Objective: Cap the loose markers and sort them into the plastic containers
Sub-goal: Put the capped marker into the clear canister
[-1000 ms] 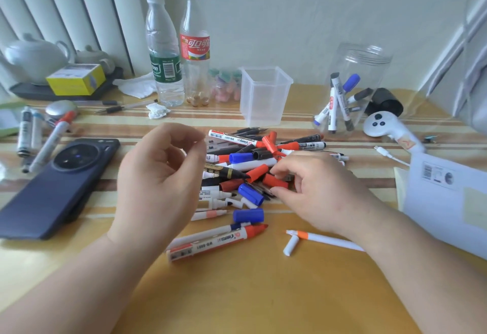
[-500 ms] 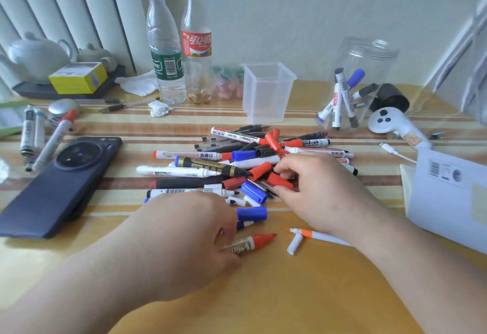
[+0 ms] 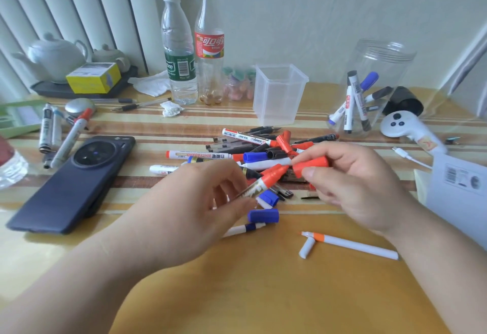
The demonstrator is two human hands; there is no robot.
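My left hand (image 3: 192, 210) grips a red-tipped marker (image 3: 263, 182), its tip pointing up and right. My right hand (image 3: 353, 183) pinches a loose red cap (image 3: 312, 165) just beyond that tip, a small gap between them. Both hover over the pile of markers and caps (image 3: 253, 154) in the middle of the table. A loose blue cap (image 3: 263, 215) lies below the hands. At the back stand an empty square plastic cup (image 3: 279, 94) and a round clear jar (image 3: 374, 88) holding several capped markers.
A dark phone (image 3: 71, 183) lies at left, more markers (image 3: 63, 133) beyond it. Two bottles (image 3: 192, 44), a teapot tray (image 3: 60, 70) and tissues stand at the back. A white controller (image 3: 405, 128), cable and white box (image 3: 461, 189) sit at right. An orange-banded pen (image 3: 353, 245) lies near front.
My left hand lifted the red-tipped marker off the table. My right hand rose from the pile holding a red cap, and the two now meet above the pile.
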